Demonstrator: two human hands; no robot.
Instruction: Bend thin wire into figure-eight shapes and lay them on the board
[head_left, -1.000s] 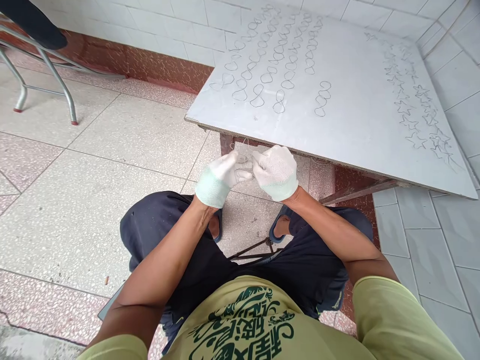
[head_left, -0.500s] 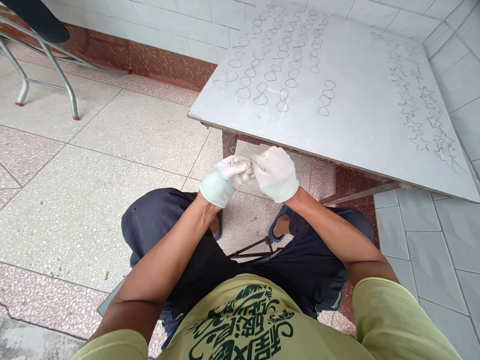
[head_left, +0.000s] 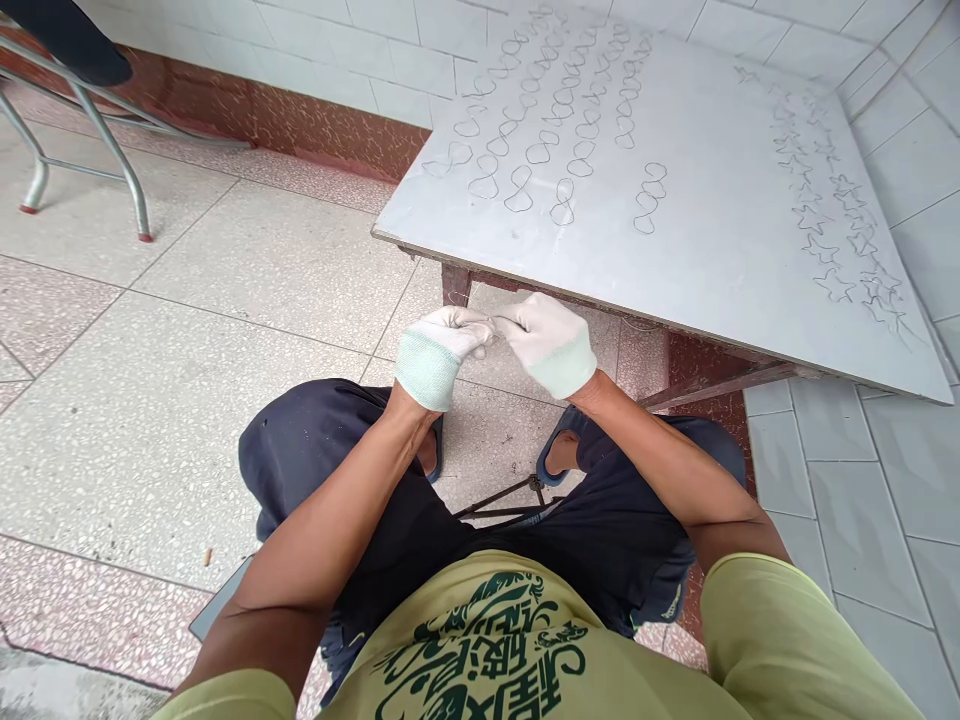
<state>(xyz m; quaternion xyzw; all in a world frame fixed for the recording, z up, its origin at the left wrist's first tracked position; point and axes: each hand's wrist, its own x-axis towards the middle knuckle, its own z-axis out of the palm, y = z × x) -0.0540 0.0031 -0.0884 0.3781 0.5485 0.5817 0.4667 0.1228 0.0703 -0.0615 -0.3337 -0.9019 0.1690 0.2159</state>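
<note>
1. One view, worn on the head, looks forward and steeply down over the shirt (head_left: 517, 640) toward the left hand (head_left: 442, 345) and right hand (head_left: 547, 342).
2. It sits close enough above and behind each hand to show both forearms (head_left: 352, 510).
3. Beyond the right hand it reaches across the counter (head_left: 720, 200); left of the left hand, over floor (head_left: 247, 300) to a distant chair (head_left: 86, 45).

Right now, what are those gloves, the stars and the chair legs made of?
Gloves: matt fabric, probably knitted, since the cuffs look finely textured. Stars: likely thin, dull metal wire; dark lines bend into sharp points, though plastic is possible. Chair legs: probably metal tube, silvery with bright highlights.
</note>
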